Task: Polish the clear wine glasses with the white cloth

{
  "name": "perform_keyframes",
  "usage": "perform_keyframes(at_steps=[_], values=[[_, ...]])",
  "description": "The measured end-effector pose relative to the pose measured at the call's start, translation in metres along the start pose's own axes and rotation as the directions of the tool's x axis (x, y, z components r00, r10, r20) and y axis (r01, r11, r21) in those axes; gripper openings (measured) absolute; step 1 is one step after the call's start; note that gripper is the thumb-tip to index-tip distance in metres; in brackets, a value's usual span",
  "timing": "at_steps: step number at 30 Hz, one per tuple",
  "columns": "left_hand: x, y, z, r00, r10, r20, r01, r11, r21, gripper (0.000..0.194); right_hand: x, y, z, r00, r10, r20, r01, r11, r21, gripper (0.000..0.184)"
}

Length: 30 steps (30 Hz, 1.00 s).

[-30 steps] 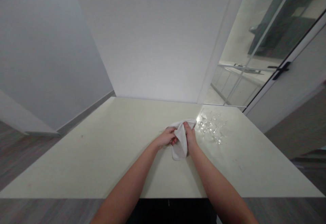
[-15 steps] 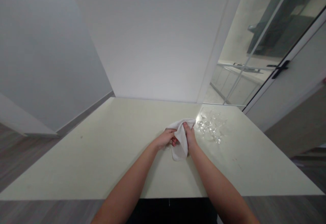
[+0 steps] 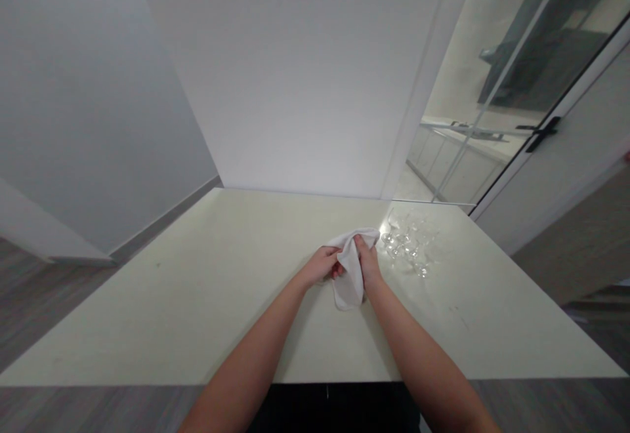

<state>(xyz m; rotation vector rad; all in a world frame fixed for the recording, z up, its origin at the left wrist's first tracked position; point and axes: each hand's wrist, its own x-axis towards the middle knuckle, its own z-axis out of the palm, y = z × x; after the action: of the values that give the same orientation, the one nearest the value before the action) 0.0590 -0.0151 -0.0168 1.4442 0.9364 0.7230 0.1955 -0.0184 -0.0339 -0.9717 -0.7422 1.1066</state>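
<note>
A white cloth (image 3: 350, 279) hangs bunched between my two hands above the table. My right hand (image 3: 367, 259) is closed on it, thumb on top, and one corner droops towards the table. At the cloth's left side my left hand (image 3: 322, 264) is closed, its fingers curled against the fabric. A bit of something clear, like glass, shows faintly under the left hand; the cloth and fingers hide most of it. Just right of my right hand, several clear glass pieces (image 3: 407, 243), apparently stemmed glasses, lie grouped on the table. Their outlines are hard to separate.
The pale table (image 3: 197, 302) stretches wide on both sides, its near edge at my body. Behind it stands a white wall panel (image 3: 305, 92). At the right is a glass-paned door with a black handle (image 3: 541, 132).
My left hand has turned and shifted slightly to the right against the cloth, and less of the clear thing shows under it. My right hand stays almost where it was.
</note>
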Motion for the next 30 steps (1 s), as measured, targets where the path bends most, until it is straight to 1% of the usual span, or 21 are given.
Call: perform_keyframes(at_steps=[2, 3, 4, 6, 8, 10, 12, 14, 15, 16, 17, 19, 20, 21, 22, 23, 25, 27, 28, 29, 30], values=[[0.0008, -0.0005, 0.0016, 0.993, 0.083, -0.079, -0.076, 0.993, 0.088, 0.024, 0.0001, -0.0008, 0.0003, 0.996, -0.055, -0.071, 0.054, 0.998, -0.008, 0.036], [0.001, -0.001, 0.0027, 0.991, 0.092, -0.092, -0.084, 0.992, 0.092, 0.022, -0.0004, -0.0015, 0.0003, 0.995, -0.057, -0.078, 0.057, 0.998, -0.001, 0.036], [0.0009, -0.0016, 0.0037, 0.994, 0.074, -0.078, -0.07, 0.996, 0.061, 0.021, -0.0012, -0.0023, 0.0003, 0.998, -0.035, -0.059, 0.036, 0.999, 0.013, 0.036], [0.0, -0.0026, 0.0045, 1.0, -0.002, 0.018, 0.004, 0.998, -0.065, 0.022, -0.0032, -0.0045, 0.0003, 0.999, 0.035, 0.015, -0.036, 0.998, 0.047, 0.036], [-0.001, -0.0028, 0.0035, 0.993, -0.058, 0.104, 0.074, 0.984, -0.161, 0.026, -0.0047, -0.0068, 0.0008, 0.994, 0.081, 0.067, -0.085, 0.994, 0.062, 0.036], [-0.0011, -0.0023, 0.0017, 0.992, -0.068, 0.105, 0.081, 0.988, -0.131, 0.028, -0.005, -0.0084, 0.0022, 0.995, 0.081, 0.056, -0.083, 0.996, 0.044, 0.036], [-0.0001, -0.002, 0.001, 1.0, 0.01, 0.021, -0.01, 1.0, 0.001, 0.027, -0.0043, -0.0087, 0.0038, 0.999, 0.031, -0.015, -0.031, 1.0, 0.004, 0.035], [0.0011, -0.0026, 0.0024, 0.984, 0.161, -0.075, -0.15, 0.98, 0.132, 0.026, -0.0037, -0.0079, 0.0047, 0.995, -0.043, -0.089, 0.041, 0.999, -0.029, 0.036], [0.0015, -0.0033, 0.0036, 0.971, 0.213, -0.105, -0.195, 0.968, 0.159, 0.026, -0.0036, -0.0074, 0.0046, 0.992, -0.067, -0.108, 0.064, 0.997, -0.033, 0.036], [0.0017, -0.0041, 0.005, 0.969, 0.22, -0.115, -0.203, 0.968, 0.146, 0.027, -0.0038, -0.0068, 0.0042, 0.992, -0.068, -0.109, 0.066, 0.998, -0.025, 0.037], [0.0017, -0.005, 0.0061, 0.98, 0.177, -0.097, -0.167, 0.981, 0.096, 0.027, -0.0041, -0.0064, 0.0036, 0.995, -0.04, -0.088, 0.04, 0.999, -0.006, 0.036], [0.0012, -0.0063, 0.0072, 1.0, 0.019, 0.012, -0.019, 0.998, -0.052, 0.026, -0.005, -0.0059, 0.0023, 0.999, 0.047, -0.022, -0.046, 0.998, 0.046, 0.036], [0.0009, -0.0065, 0.0069, 0.997, -0.042, 0.069, 0.05, 0.993, -0.109, 0.027, -0.0051, -0.0059, 0.0018, 0.996, 0.084, 0.008, -0.085, 0.994, 0.066, 0.037], [0.0008, -0.0064, 0.0062, 0.991, -0.077, 0.106, 0.091, 0.986, -0.138, 0.029, -0.005, -0.0059, 0.0015, 0.994, 0.108, 0.033, -0.11, 0.991, 0.078, 0.037], [0.0007, -0.0059, 0.0053, 0.989, -0.086, 0.117, 0.102, 0.986, -0.135, 0.03, -0.0046, -0.0058, 0.0015, 0.992, 0.115, 0.044, -0.119, 0.99, 0.078, 0.037], [0.0008, -0.0053, 0.0046, 0.993, -0.07, 0.099, 0.08, 0.992, -0.099, 0.032, -0.0039, -0.0057, 0.0016, 0.994, 0.103, 0.034, -0.106, 0.992, 0.068, 0.037], [0.0012, -0.0041, 0.004, 0.999, 0.038, 0.004, -0.038, 0.998, 0.04, 0.03, -0.0022, -0.0051, 0.0022, 0.999, 0.041, -0.031, -0.04, 0.999, 0.021, 0.037], [0.0012, -0.0036, 0.0054, 0.983, 0.173, -0.069, -0.16, 0.974, 0.161, 0.024, -0.0013, -0.0045, 0.0024, 0.994, -0.035, -0.102, 0.033, 0.999, -0.027, 0.039], [0.0009, -0.0038, 0.0064, 0.977, 0.199, -0.079, -0.184, 0.968, 0.173, 0.021, -0.0015, -0.0044, 0.0024, 0.992, -0.054, -0.115, 0.05, 0.998, -0.036, 0.04], [0.0004, -0.004, 0.0074, 0.981, 0.182, -0.066, -0.171, 0.975, 0.144, 0.02, -0.0022, -0.0046, 0.0022, 0.994, -0.047, -0.103, 0.045, 0.999, -0.027, 0.04], [-0.0002, -0.0042, 0.0081, 0.992, 0.125, -0.029, -0.122, 0.989, 0.083, 0.02, -0.0032, -0.0049, 0.0021, 0.997, -0.016, -0.071, 0.015, 1.0, -0.003, 0.039]])
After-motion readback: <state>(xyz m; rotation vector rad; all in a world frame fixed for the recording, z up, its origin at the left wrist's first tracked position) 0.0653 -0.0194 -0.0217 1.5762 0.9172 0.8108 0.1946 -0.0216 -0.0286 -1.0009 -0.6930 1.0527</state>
